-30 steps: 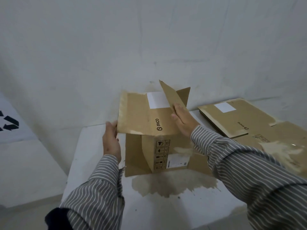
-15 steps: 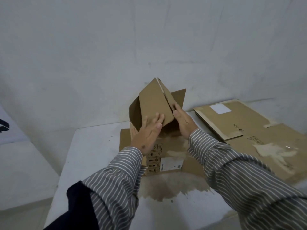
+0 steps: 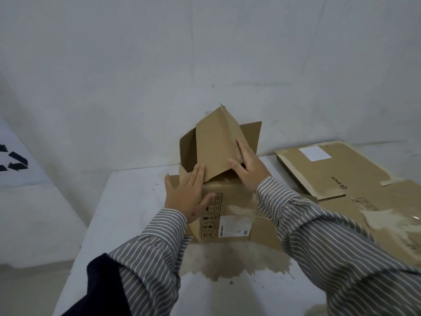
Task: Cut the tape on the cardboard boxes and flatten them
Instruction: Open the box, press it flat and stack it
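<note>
Since a second ago our left hand (image 3: 190, 195) has come off the outer edge of the wide flap and the flaps now lean together in a peak. We press that hand flat, fingers straight, against the brown cardboard box (image 3: 227, 210) just under the raised flap (image 3: 214, 149). Our right hand (image 3: 249, 167) lies open on the right side of the same flap, fingers extended along its crease. That box stands on the white worktop (image 3: 127, 213), over a tan stain (image 3: 230, 263). Flattened brown cardboard sheets (image 3: 337, 174) lie just to its right, against the pale wall (image 3: 159, 65).
</note>
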`<state>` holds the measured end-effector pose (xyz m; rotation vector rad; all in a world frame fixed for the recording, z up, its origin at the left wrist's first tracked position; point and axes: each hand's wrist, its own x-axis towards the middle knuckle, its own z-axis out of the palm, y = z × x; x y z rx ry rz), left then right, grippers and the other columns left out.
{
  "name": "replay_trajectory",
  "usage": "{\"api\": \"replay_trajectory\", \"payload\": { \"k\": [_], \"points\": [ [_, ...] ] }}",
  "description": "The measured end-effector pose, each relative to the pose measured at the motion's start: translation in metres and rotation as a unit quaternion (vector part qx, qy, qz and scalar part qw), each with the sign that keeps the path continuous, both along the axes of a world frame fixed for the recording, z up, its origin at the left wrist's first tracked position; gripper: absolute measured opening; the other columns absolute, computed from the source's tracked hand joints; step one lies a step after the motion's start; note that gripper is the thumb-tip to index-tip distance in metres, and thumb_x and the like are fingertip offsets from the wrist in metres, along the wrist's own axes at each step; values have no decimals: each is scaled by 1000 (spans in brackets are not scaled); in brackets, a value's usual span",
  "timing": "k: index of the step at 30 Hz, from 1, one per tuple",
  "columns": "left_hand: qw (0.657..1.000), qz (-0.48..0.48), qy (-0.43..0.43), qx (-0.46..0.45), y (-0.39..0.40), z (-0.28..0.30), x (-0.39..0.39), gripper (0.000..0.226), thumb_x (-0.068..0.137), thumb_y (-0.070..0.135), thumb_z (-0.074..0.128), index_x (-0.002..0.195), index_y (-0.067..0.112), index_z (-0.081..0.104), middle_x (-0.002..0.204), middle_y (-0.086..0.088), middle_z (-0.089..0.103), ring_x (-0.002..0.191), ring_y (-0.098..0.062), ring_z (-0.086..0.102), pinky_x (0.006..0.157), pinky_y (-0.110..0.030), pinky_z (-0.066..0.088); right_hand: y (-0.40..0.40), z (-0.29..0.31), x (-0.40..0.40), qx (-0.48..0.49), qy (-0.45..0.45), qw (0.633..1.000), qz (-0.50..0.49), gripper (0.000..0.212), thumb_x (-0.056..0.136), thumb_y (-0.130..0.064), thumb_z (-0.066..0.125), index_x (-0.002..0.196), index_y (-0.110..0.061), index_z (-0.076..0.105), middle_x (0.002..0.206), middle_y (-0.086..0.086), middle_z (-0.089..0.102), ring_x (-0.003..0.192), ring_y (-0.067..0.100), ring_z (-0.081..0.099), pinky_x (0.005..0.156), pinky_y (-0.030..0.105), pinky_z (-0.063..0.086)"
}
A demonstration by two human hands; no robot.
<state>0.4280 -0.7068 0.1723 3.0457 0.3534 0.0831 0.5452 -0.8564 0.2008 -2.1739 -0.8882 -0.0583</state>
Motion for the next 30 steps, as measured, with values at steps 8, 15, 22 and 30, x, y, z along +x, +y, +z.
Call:
{"api": "replay_trajectory", "payload": {
  "k": [8, 15, 22, 30],
  "points": [
    [982, 24, -119, 143, -2, -5, -10, 56, 98, 41, 37, 150, 23, 25, 139, 3, 50, 121, -21, 49, 92, -46, 32, 1, -4, 15, 5, 10, 1000, 14, 73, 95, -43, 43, 151, -11, 9, 157, 7, 19, 143, 20, 20, 116, 46, 23],
    [968, -24, -165, 189, -20, -32, -10, 65, 86, 30, 36, 145, 5, 25, 152, -17, 27, 139, -33, 31, 110, -58, 16, 15, -5, 25, 3, 11, 1000, 14, 68, 98, -38, 43, 151, -12, 9, 159, 5, 11, 145, 18, 13, 119, 40, 14],
    [970, -88, -66, 217, -43, -41, 30, 63, 95, 36, 19, 143, -3, 6, 153, -24, 8, 143, -33, 3, 114, -45, 1, 18, -9, 42, 5, 26, 999, 23, 68, 98, -37, 43, 151, -13, 9, 159, 4, 9, 146, 17, 8, 119, 37, 11],
    [989, -60, -20, 135, -37, -47, 68, 77, 98, 47, 25, 141, 4, -23, 156, -17, -16, 145, -32, -13, 114, -42, -13, 13, -18, 44, 31, -223, 974, -42, 69, 91, -32, 43, 148, -3, 17, 155, 19, 14, 144, 27, 6, 117, 41, 2]
  ]
}}
